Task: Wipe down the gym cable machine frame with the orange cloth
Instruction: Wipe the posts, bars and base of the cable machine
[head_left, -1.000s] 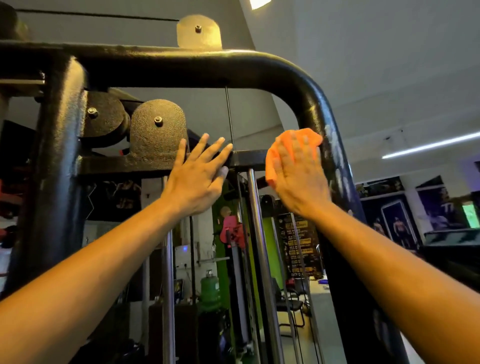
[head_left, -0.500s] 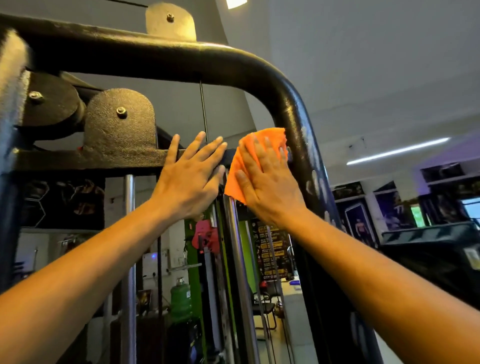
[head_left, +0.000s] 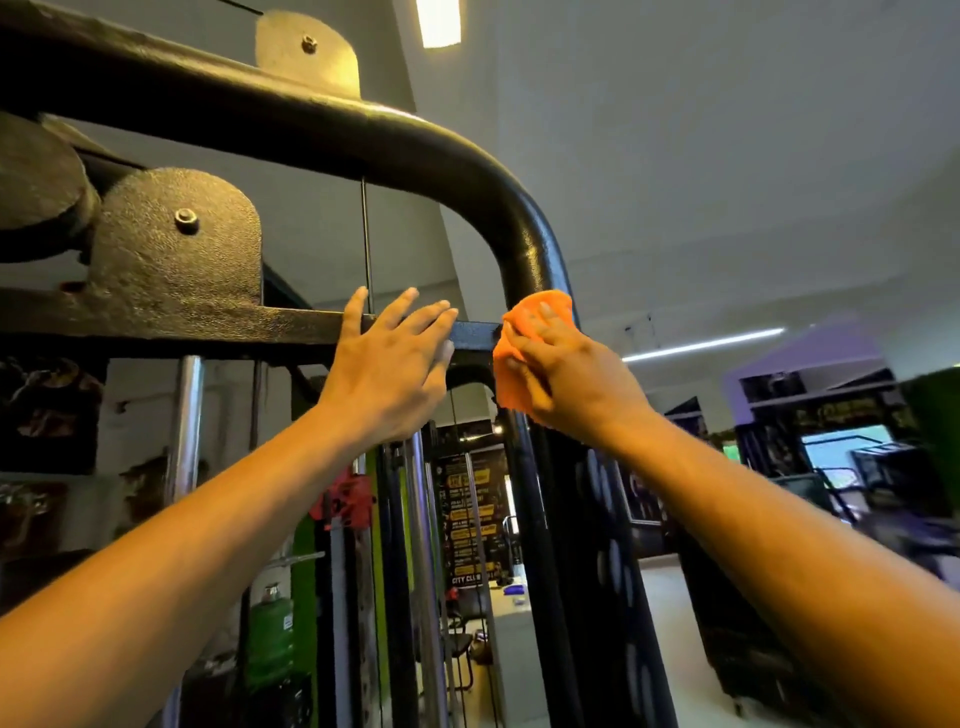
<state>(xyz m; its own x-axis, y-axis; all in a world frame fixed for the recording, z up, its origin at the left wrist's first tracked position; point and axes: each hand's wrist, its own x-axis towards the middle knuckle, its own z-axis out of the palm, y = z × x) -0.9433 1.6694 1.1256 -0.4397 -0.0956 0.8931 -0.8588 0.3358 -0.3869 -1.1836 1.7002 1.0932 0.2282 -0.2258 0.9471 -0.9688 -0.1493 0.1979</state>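
The black cable machine frame (head_left: 524, 228) curves from a top bar down into a right upright. A flat crossbar (head_left: 291, 325) runs across below the curve. My right hand (head_left: 576, 379) presses the orange cloth (head_left: 511, 358) against the upright where the crossbar meets it, fingers spread over the cloth. My left hand (head_left: 389, 369) rests flat on the crossbar with straight fingers, just left of the cloth.
Two rough black pulley plates (head_left: 176, 244) with bolts sit at the upper left. Chrome guide rods (head_left: 187, 415) and a thin cable (head_left: 366, 244) run vertically behind the crossbar. A green bottle (head_left: 270, 644) stands low down. Posters and other machines fill the right background.
My right hand has slid the cloth down the upright from the curve to the crossbar joint. My left hand stays on the crossbar. The view has tilted and shifted.
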